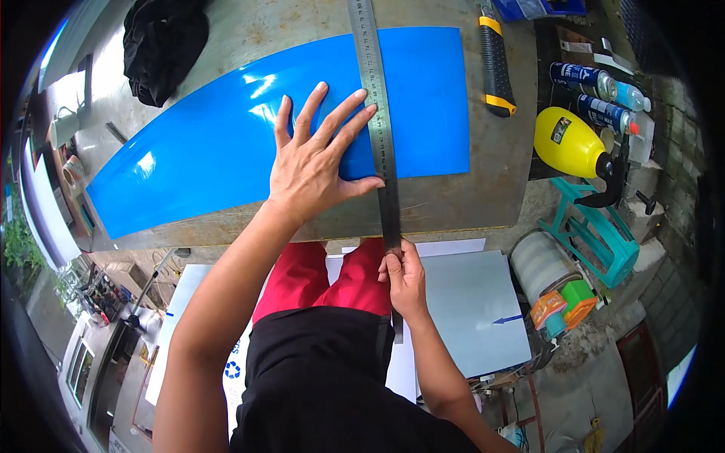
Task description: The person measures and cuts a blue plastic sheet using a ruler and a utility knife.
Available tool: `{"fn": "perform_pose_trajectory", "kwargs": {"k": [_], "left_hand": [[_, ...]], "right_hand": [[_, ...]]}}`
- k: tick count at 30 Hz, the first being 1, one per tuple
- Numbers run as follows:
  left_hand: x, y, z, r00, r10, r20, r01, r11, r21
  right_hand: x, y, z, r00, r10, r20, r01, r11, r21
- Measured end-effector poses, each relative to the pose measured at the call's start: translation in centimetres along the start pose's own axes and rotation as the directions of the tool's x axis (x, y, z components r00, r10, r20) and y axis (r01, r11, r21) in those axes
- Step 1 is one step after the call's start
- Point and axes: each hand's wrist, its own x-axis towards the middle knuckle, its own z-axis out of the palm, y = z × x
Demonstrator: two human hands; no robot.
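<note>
A glossy blue sheet [219,128] with one curved edge lies on the metal table [317,226]. Across its right part runs a long steel ruler [371,68], which reaches past the table's near edge. My left hand [313,155] lies with fingers spread on the blue sheet, its fingertips and thumb touching the ruler's left side. Below the table edge, my right hand [404,279] is closed round the lower part of the ruler, thumb on top.
A black and yellow cutter [497,68] lies right of the sheet, a black cloth [162,49] at the upper left. At the right are a yellow spray bottle [566,142], spray cans [585,79] and a teal stool [604,241]. Grey sheets [472,309] lie below the table.
</note>
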Motion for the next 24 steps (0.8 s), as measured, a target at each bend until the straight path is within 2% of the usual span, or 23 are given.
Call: {"fn": "perform_pose_trajectory", "kwargs": {"k": [4, 6, 9, 12, 24], "left_hand": [[0.1, 0.1, -0.1, 1.000, -0.015, 0.005, 0.015, 1.000, 0.001], [0.1, 0.1, -0.1, 1.000, -0.015, 0.006, 0.015, 1.000, 0.013], [0.1, 0.3, -0.2, 1.000, -0.016, 0.008, 0.016, 1.000, 0.024], [0.1, 0.3, -0.2, 1.000, -0.013, 0.008, 0.013, 0.999, 0.030], [0.2, 0.2, -0.2, 1.000, -0.018, 0.003, 0.018, 0.999, 0.034]], "right_hand": [[0.0, -0.1, 0.0, 1.000, 0.012, 0.003, -0.012, 1.000, 0.007], [0.3, -0.3, 0.2, 0.998, 0.005, -0.057, 0.000, 0.997, 0.075], [1.0, -0.7, -0.1, 0.994, 0.014, -0.112, -0.010, 0.999, 0.033], [1.6, -1.0, 0.0, 0.993, 0.012, -0.120, -0.015, 1.000, -0.026], [1.7, -1.9, 0.2, 0.993, 0.060, -0.106, -0.059, 0.998, 0.018]]}}
